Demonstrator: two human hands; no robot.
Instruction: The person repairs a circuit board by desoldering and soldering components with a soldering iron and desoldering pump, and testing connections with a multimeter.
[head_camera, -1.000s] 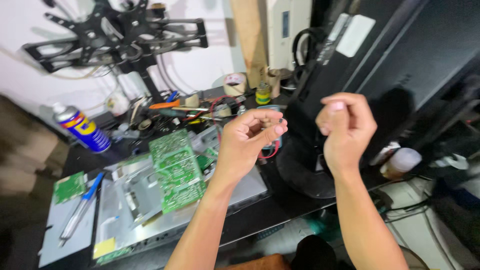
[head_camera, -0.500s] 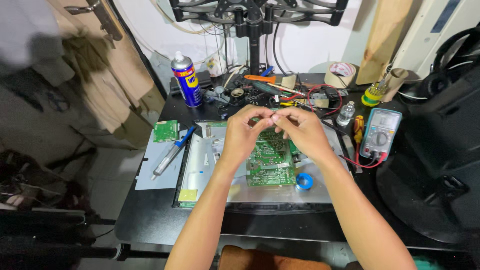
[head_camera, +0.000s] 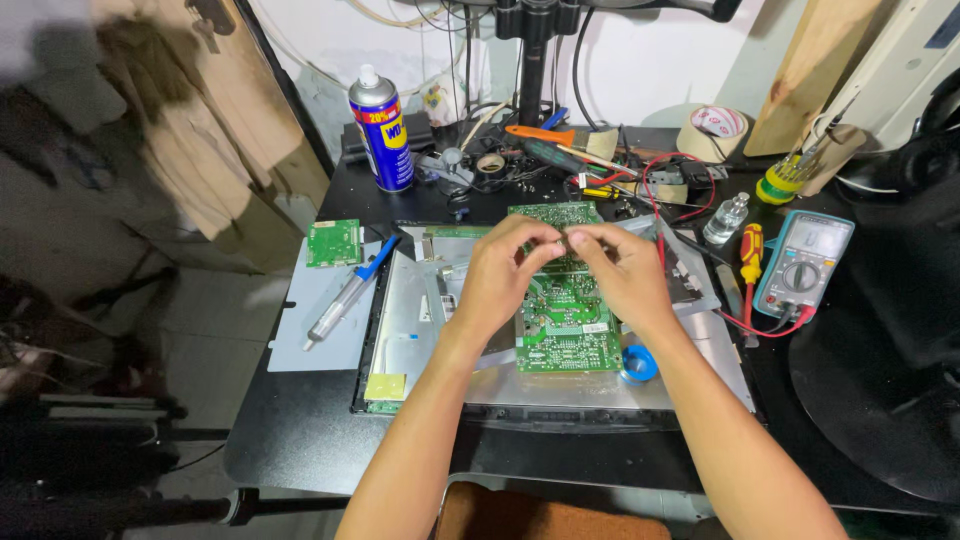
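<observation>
Both hands pinch something tiny between fingertips, the item itself too small to identify.
Left hand and right hand, apart a second ago at the bench's 3 o'clock edge, now meet over the green circuit board, blue tape roll at 4 o'clock.

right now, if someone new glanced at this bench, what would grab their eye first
Most likely the two hands meeting at the centre: the left hand and right hand pinch something too small to make out, just above a green circuit board lying on a grey metal panel. Next, the blue and yellow spray can standing upright at the back left. Then the teal multimeter at the right, beside a red and yellow screwdriver.
</observation>
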